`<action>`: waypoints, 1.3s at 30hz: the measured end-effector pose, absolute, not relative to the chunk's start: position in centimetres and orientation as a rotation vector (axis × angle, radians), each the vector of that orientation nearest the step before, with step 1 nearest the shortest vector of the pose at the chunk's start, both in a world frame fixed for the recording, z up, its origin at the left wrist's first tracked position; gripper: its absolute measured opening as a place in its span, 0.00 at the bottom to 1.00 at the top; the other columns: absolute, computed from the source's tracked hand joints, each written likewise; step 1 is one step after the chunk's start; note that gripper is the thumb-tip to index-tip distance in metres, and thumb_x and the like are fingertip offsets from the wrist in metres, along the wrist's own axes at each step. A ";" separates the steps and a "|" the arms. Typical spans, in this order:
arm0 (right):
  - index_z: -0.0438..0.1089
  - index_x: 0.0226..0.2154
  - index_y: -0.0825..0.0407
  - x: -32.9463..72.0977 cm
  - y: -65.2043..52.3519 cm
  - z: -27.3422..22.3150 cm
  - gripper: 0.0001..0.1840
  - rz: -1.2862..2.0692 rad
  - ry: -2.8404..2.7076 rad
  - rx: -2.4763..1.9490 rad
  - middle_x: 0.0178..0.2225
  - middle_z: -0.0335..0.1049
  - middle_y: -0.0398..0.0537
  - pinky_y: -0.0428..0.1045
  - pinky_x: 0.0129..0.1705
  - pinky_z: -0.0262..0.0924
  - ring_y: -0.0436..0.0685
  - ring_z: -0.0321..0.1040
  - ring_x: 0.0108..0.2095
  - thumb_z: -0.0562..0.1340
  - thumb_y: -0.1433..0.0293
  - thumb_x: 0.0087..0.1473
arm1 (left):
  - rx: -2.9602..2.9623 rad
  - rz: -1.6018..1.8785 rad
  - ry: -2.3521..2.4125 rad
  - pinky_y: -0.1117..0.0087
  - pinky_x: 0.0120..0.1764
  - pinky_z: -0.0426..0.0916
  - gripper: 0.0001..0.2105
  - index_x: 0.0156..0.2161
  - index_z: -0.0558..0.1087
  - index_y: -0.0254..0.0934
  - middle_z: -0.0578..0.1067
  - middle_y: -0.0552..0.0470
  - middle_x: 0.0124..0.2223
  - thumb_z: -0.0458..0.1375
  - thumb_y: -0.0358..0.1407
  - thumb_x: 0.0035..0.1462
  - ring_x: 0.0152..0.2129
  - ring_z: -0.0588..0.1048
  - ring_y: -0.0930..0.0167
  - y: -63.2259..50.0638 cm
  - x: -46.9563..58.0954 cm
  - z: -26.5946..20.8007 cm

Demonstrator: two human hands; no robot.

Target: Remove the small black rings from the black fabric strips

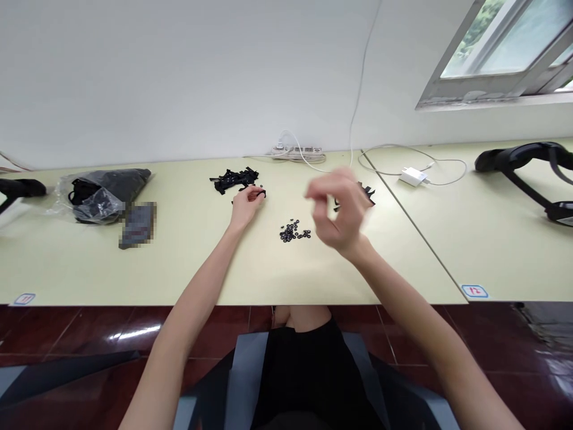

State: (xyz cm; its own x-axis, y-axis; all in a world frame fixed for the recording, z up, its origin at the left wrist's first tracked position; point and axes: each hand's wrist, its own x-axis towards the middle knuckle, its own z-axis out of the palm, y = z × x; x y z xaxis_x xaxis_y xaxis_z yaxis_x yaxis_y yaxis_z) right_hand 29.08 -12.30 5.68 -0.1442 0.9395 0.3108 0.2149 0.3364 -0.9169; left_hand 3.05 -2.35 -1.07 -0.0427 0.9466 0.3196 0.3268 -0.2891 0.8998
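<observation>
My left hand (248, 206) rests at the near edge of a pile of short black fabric strips (235, 179). Its thumb and fingers pinch a black strip (262, 193), of which only the end shows. Raised above the table, my right hand (339, 212) is blurred by motion. Its fingers are curled into a pinch, and whatever they hold, if anything, cannot be made out. Between the two hands lies a loose heap of small black rings (289, 233). Partly hidden behind my right hand is another small group of black strips (367, 192).
A power strip (298, 153) with white cables sits against the wall. To the right are a white charger (412, 176) and a black headset-like device (528, 173). On the left lie a clear plastic bag (101, 194) with dark contents and a pixelated dark item (138, 224).
</observation>
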 end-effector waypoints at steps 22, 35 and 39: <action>0.73 0.32 0.50 19.1 4.0 0.2 0.09 0.631 -1.985 -1.285 0.44 0.78 0.56 0.57 0.60 0.63 0.62 0.69 0.46 0.64 0.77 0.63 | 1.258 1.592 1.414 0.62 0.50 0.80 0.05 0.46 0.76 0.39 0.83 0.46 0.46 0.63 0.34 0.65 0.38 0.83 0.67 -0.1 1.1 -2.6; 0.81 0.42 0.48 26.0 -11.1 2.4 0.25 1.700 -1.179 -0.667 0.39 0.72 0.44 0.49 0.54 0.72 0.52 0.69 0.40 0.82 0.48 0.53 | 1.388 1.525 1.377 0.65 0.43 0.79 0.07 0.47 0.78 0.39 0.82 0.47 0.44 0.64 0.35 0.65 0.38 0.83 0.65 -0.6 2.0 -1.9; 0.84 0.43 0.47 27.2 -13.3 2.7 0.22 1.724 -1.178 -0.650 0.40 0.73 0.44 0.49 0.55 0.73 0.51 0.70 0.40 0.81 0.49 0.56 | 1.416 1.518 1.364 0.67 0.41 0.79 0.07 0.47 0.78 0.39 0.82 0.47 0.44 0.64 0.35 0.65 0.38 0.83 0.66 -0.8 2.0 -1.7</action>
State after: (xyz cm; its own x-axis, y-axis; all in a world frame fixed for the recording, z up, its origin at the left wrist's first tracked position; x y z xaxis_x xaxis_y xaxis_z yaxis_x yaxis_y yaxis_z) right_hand 27.21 -13.29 2.69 -0.4382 0.8961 0.0701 -0.3906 -0.1196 -0.9128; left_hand 2.01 -0.79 -1.73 -0.2088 0.9344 0.2885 0.1872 -0.2514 0.9496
